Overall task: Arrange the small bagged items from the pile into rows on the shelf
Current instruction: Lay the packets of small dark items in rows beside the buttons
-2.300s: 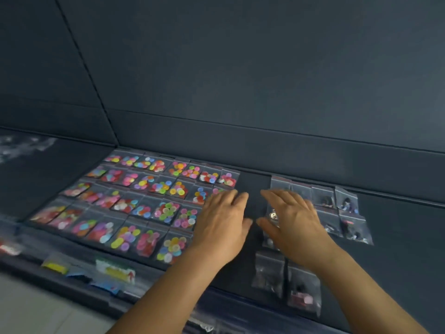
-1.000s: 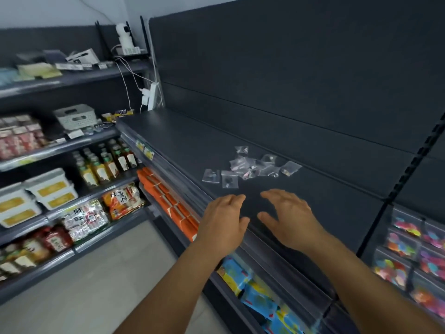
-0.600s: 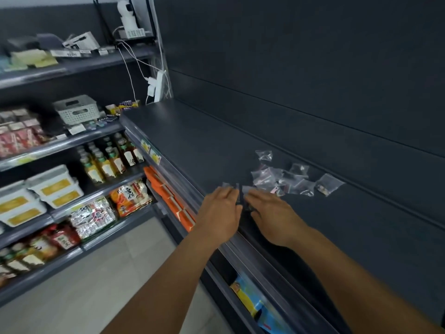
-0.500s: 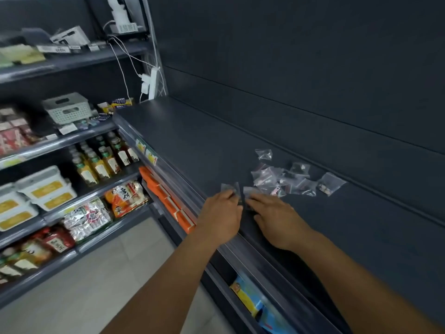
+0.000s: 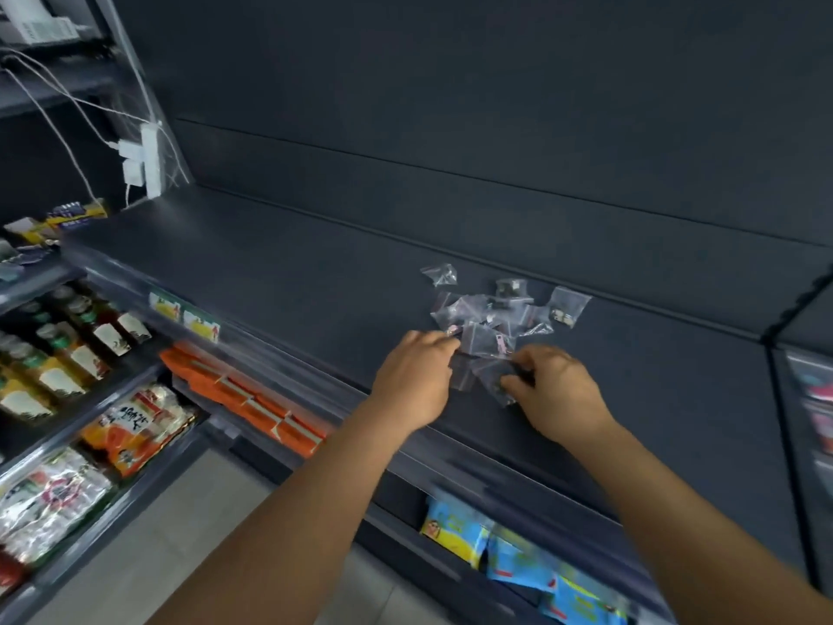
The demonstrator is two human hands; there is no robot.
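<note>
Hands at near edge of pile (image 5: 491, 315) on shelf (image 5: 288, 281): left hand (image 5: 417, 378) and right hand (image 5: 556, 390), fingers pinched on clear bags (image 5: 489, 369) (contents unclear), likely gathered for carrying off to rows.

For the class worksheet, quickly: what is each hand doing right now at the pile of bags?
Left hand: fingers curled, pinching a small clear bag at the pile's near edge.
Right hand: fingers curled, gripping another clear bag.
</note>
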